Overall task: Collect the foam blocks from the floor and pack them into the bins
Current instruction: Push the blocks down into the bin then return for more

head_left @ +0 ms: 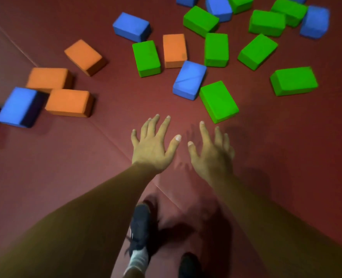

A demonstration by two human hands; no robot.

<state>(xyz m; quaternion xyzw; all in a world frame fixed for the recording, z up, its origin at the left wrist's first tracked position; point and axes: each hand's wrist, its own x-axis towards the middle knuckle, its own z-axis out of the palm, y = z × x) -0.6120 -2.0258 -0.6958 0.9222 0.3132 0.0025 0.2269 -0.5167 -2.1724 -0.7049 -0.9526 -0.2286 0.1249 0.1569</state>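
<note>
— What lies nearest the person?

— A dark shoe on the red floor mat. Above it both bare arms reach forward. The left hand is spread wide, fingers straight, holding nothing. The right hand is blurred; its fingers seem splayed too, with nothing in them.

— And the foam blocks?

— All on the mat. A green block lies just beyond the right hand's fingertips, a blue block just beside its far corner. Off to the left sit three orange blocks and a second blue block. Farther off, more green, blue and orange ones lie scattered.
</note>
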